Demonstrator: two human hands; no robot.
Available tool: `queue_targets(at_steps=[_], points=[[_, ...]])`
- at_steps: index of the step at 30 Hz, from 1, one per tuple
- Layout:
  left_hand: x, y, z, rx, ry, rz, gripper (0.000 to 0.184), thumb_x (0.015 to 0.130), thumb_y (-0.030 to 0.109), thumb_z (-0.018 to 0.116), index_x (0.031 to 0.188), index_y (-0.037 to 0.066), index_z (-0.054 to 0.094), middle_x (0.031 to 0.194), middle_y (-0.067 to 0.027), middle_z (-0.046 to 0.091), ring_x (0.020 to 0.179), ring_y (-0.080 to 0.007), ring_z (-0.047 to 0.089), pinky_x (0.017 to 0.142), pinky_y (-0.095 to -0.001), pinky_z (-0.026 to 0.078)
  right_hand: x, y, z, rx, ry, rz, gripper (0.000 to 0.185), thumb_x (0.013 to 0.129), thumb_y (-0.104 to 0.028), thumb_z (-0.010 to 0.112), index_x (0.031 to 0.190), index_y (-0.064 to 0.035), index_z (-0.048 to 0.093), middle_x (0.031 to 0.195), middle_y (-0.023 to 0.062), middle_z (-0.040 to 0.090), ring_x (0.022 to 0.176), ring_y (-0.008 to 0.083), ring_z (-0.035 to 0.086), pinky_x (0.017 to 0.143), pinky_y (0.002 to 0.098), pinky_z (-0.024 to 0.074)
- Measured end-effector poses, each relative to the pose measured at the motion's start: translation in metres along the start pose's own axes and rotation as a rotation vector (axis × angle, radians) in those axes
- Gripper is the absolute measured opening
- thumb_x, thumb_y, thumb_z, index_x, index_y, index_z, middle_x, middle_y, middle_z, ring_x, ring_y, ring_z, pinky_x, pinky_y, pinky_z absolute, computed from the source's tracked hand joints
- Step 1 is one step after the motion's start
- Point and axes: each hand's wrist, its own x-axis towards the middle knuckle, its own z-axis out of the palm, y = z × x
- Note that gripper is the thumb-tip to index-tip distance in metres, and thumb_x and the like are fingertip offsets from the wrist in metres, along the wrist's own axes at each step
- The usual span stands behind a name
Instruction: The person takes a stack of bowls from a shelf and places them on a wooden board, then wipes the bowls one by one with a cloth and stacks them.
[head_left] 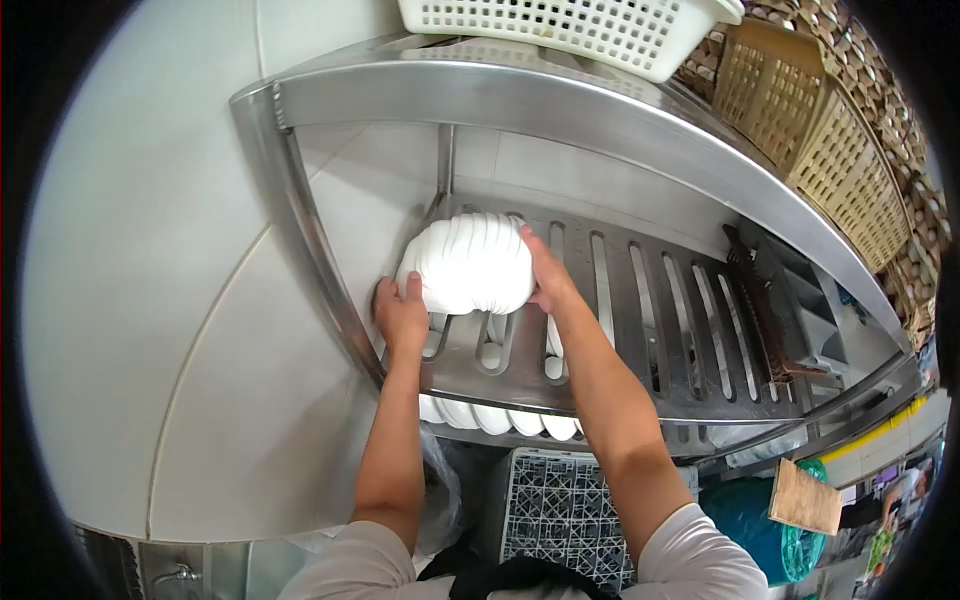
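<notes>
A row of white dishes (470,262), nested together on edge, rests on the slotted metal shelf (620,345) near its left end. My left hand (402,315) presses against the left end of the row, its thumb in front. At the right end, my right hand (545,270) grips the dishes, so the row is held between both palms. Through the slots and below the shelf's front edge, more white dishes (492,418) show on a lower level.
Above, a white perforated basket (560,30) and a yellowish basket (800,120) sit on the upper shelf. Dark and grey trays (775,300) stand at the right. Below are a grey crate (560,510) and a green-lined bin (750,525) with a wooden board (805,497).
</notes>
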Motion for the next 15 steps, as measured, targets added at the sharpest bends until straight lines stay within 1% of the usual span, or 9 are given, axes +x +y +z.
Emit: queue_targets(at_steps=[2, 3, 5, 8, 11, 14, 15], points=[[-0.006, -0.003, 0.003, -0.049, -0.031, -0.045, 0.076, 0.09, 0.041, 0.064, 0.142, -0.006, 0.034, 0.144, -0.0233, 0.04, 0.119, -0.0418, 0.052, 0.101, -0.0484, 0.04, 0.014, -0.002, -0.01, 0.001, -0.014, 0.026, 0.078, 0.09, -0.067, 0.045, 0.144, -0.0103, 0.041, 0.145, 0.0134, 0.046, 0.135, 0.0325, 0.041, 0.108, 0.0556, 0.0302], [-0.022, -0.016, -0.015, -0.253, -0.057, -0.177, 0.075, 0.09, 0.04, 0.064, 0.141, -0.005, 0.034, 0.142, -0.0225, 0.041, 0.117, -0.0411, 0.053, 0.1, -0.0476, 0.041, 0.003, 0.015, 0.006, -0.006, 0.004, 0.059, 0.078, 0.09, -0.066, 0.045, 0.144, -0.0099, 0.041, 0.145, 0.0136, 0.046, 0.135, 0.0326, 0.041, 0.108, 0.0556, 0.0303], [-0.045, -0.006, -0.013, -0.728, -0.108, -0.38, 0.072, 0.091, 0.038, 0.064, 0.141, -0.004, 0.034, 0.139, -0.021, 0.044, 0.114, -0.0396, 0.055, 0.097, -0.0459, 0.044, -0.012, 0.002, 0.011, -0.058, 0.049, 0.041, 0.079, 0.09, -0.066, 0.045, 0.143, -0.009, 0.041, 0.145, 0.0141, 0.045, 0.135, 0.0328, 0.041, 0.107, 0.0558, 0.0305], [-0.031, -0.012, -0.007, -0.83, -0.019, -0.335, 0.071, 0.09, 0.039, 0.064, 0.14, -0.002, 0.036, 0.139, -0.019, 0.043, 0.112, -0.0374, 0.055, 0.091, -0.0423, 0.048, -0.011, -0.004, 0.006, -0.085, 0.034, 0.021, 0.079, 0.089, -0.066, 0.045, 0.144, -0.0084, 0.04, 0.147, 0.015, 0.043, 0.135, 0.0335, 0.039, 0.108, 0.0555, 0.0281], [-0.017, 0.009, -0.013, -0.878, 0.036, -0.509, 0.07, 0.089, 0.044, 0.062, 0.138, 0.001, 0.038, 0.132, -0.0175, 0.049, 0.103, -0.031, 0.06, 0.082, -0.0375, 0.05, -0.01, -0.006, 0.006, -0.11, 0.016, 0.046, 0.08, 0.089, -0.065, 0.045, 0.144, -0.0076, 0.039, 0.148, 0.017, 0.039, 0.137, 0.0353, 0.036, 0.11, 0.055, 0.0245], [-0.002, -0.014, -0.008, -0.919, -0.114, -0.577, 0.071, 0.09, 0.047, 0.06, 0.139, 0.004, 0.033, 0.115, -0.0135, 0.057, 0.09, -0.0233, 0.062, 0.076, -0.0358, 0.05, -0.02, -0.014, 0.012, -0.193, 0.066, 0.065, 0.081, 0.088, -0.064, 0.046, 0.144, -0.0066, 0.038, 0.148, 0.0188, 0.039, 0.136, 0.0376, 0.035, 0.111, 0.0552, 0.0227], [-0.003, -0.011, -0.007, -0.921, -0.096, -0.577, 0.065, 0.09, 0.047, 0.059, 0.135, 0.005, 0.037, 0.107, -0.0113, 0.059, 0.082, -0.0203, 0.061, 0.074, -0.0349, 0.049, -0.019, -0.014, 0.011, -0.184, 0.08, 0.064, 0.081, 0.087, -0.064, 0.047, 0.144, -0.006, 0.039, 0.147, 0.0194, 0.039, 0.136, 0.0384, 0.036, 0.111, 0.0553, 0.0226]])
